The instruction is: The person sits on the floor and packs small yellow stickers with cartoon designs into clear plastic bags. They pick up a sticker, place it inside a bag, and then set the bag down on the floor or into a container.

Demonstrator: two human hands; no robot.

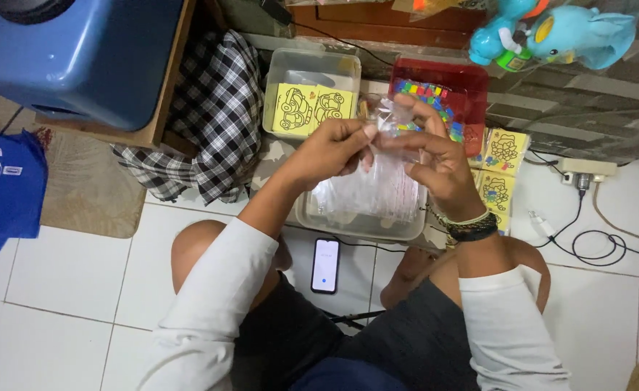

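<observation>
The person sat on a white tiled floor [66, 275] with a phone [325, 265] lying between the knees. Around were a blue bag [4, 188], a checked cloth [214, 116], a clear tub [312, 72] with yellow picture cards [312, 107], a red tub [443, 80] with coloured pieces, and a power strip [584, 170] with cables. Both hands were raised over a clear tray [366, 221] full of plastic sleeves. The left hand [330, 148] and the right hand [435, 156] met, their fingers pinched closed on a small clear plastic bag [392, 116] above the tray.
</observation>
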